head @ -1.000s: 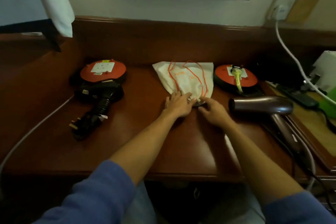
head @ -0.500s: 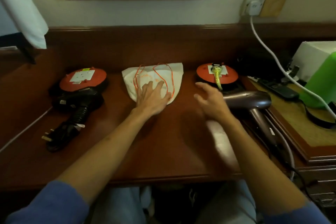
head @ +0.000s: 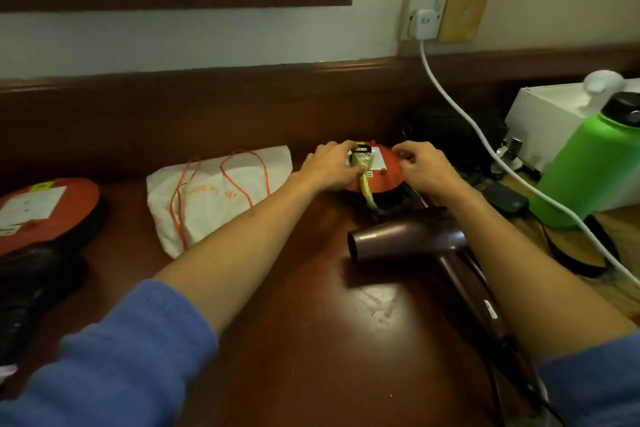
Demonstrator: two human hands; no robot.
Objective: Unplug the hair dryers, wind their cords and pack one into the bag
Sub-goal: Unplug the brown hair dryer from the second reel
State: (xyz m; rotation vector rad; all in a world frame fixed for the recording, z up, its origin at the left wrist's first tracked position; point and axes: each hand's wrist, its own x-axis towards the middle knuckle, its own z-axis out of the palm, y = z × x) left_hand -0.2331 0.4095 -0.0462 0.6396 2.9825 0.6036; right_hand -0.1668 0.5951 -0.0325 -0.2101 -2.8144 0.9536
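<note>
Two hands on red socket reel point(head: 379, 173): left hand point(head: 330, 168) closed around plug point(head: 361, 158), right hand point(head: 420, 163) pinching reel rim. Brown hair dryer point(head: 408, 237) lies on desk point(head: 311, 340); white drawstring bag point(head: 214, 194) flat, contents not visible

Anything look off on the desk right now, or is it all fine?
Nothing is spilled or visibly damaged. The brown hair dryer lies on its side, still plugged into the orange cord reel, where both hands are: left hand at the plug, right hand on the rim. The bag lies flat.
</note>
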